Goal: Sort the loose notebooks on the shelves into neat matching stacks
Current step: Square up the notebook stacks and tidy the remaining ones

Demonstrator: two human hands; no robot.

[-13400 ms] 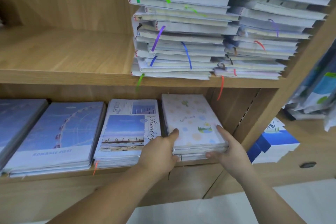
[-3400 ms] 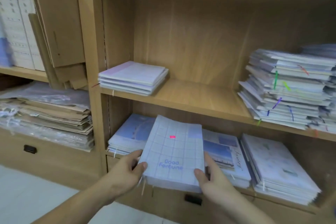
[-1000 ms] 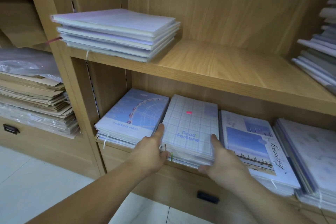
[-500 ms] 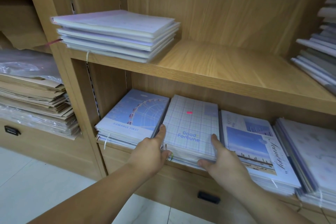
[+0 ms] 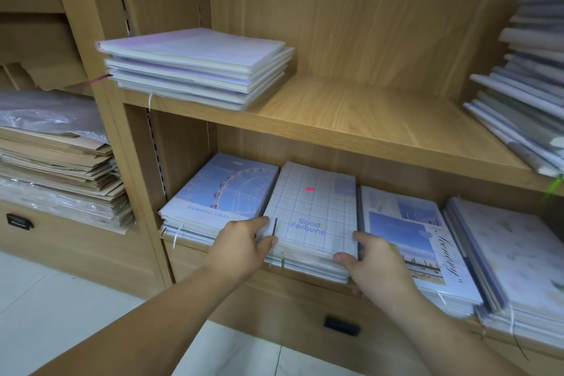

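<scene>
From the head view, the grid-covered "Good Fortune" stack point(image 5: 314, 217) lies flat on the lower shelf point(image 5: 195, 249), a little below the middle of my sight, at about six o'clock. My left grip point(image 5: 241, 246) grasps its near left corner, at the stack's eight o'clock: the thumb lies on the cover's left edge and the fingers curl against the front of the pages. My right grip point(image 5: 375, 268) grasps the near right corner, at the stack's four o'clock, with the forefinger along the right side and the thumb against the front edge. A small pink sticker point(image 5: 310, 189) sits on the top cover, and a green ribbon point(image 5: 283, 259) hangs from the front. Touching the stack at its nine o'clock is the Ferris-wheel stack point(image 5: 219, 192); just beside it at three o'clock is the scenery-photo stack point(image 5: 406, 232), and beyond that a pale patterned stack point(image 5: 518, 253). On the upper shelf point(image 5: 366, 119), a lilac stack point(image 5: 195, 67) rests at eleven o'clock and an untidy pile point(image 5: 525, 94) at two o'clock, well apart. A pile of brown paper point(image 5: 61, 168) fills the neighbouring bay at nine o'clock.
</scene>
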